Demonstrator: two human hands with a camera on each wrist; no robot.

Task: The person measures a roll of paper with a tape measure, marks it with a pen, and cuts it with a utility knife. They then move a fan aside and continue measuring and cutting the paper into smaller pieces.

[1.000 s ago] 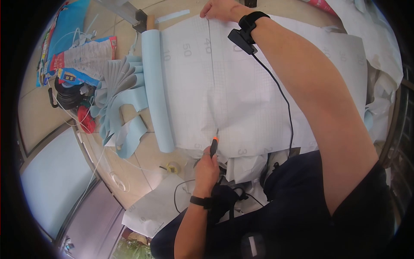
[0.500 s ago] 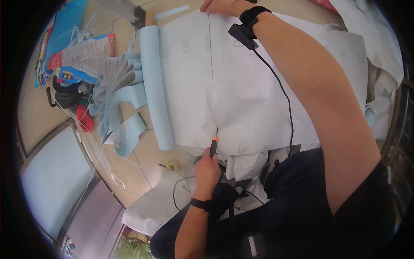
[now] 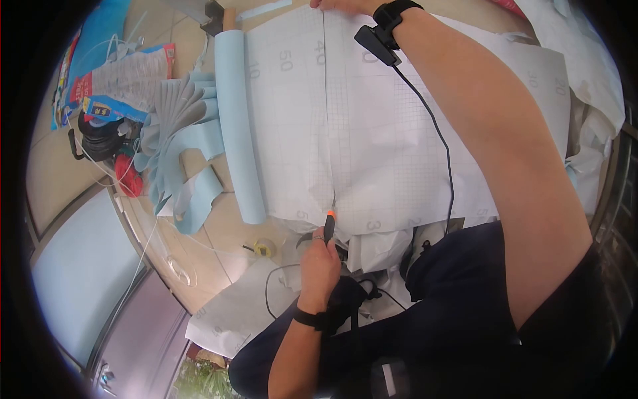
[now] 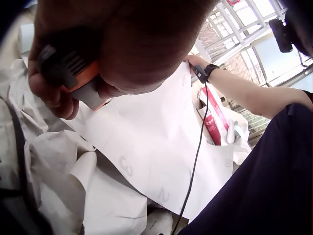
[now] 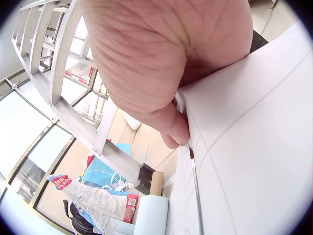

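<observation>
A large white sheet (image 3: 392, 133) with a printed grid and numbers lies spread in front of me. My left hand (image 3: 320, 269) grips a black and orange utility knife (image 3: 329, 226) at the near part of the sheet, its tip against the surface. In the left wrist view the fingers curl round the knife's body (image 4: 80, 78). A thin straight slit (image 3: 325, 73) runs from the far edge towards the knife, passing into a crease. At the far edge my right hand (image 3: 349, 5) pinches the sheet beside the slit; its fingertips (image 5: 181, 137) show there in the right wrist view.
A light blue roll (image 3: 238, 133) lies along the sheet's left side. Left of it are folded blue strips (image 3: 183, 120), a printed bag (image 3: 126, 76) and a tape roll (image 3: 264, 248). A metal ladder (image 5: 73, 115) stands beyond. A black cable (image 3: 435, 120) hangs from my right wrist.
The head view has tilted slightly, so the scene sits higher in it. Both hands keep their hold, and the knife stays at nearly the same place on the sheet.
</observation>
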